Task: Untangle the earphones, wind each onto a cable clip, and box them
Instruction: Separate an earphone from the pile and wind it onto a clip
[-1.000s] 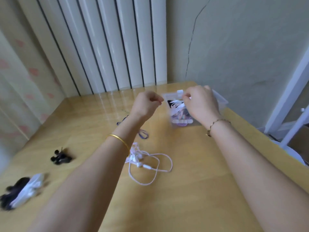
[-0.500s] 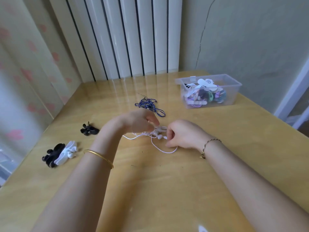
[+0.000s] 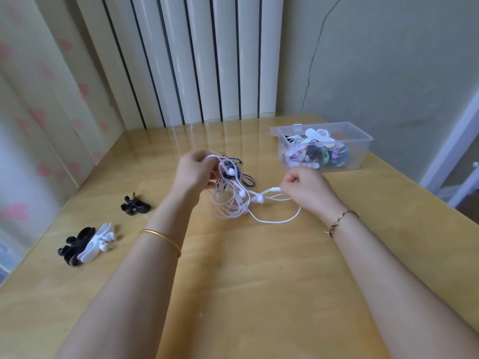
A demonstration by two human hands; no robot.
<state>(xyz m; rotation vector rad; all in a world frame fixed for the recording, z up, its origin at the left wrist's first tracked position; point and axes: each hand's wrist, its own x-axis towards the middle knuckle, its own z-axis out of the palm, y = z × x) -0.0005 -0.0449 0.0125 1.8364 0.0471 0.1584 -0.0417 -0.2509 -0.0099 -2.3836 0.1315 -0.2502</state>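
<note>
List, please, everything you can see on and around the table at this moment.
tangled white earphones: one bundle, white, held above table centre
dark blue cable: one, behind the white bundle
clear plastic box: one, far right, holding wound earphones
black cable clips: small pile, left
black and white cable clips: pile, near left edge
wooden table: one, tan
white radiator: one, behind table
left hand: gold bangle, gripping earphones
right hand: thin bracelet, pinching a cable
</note>
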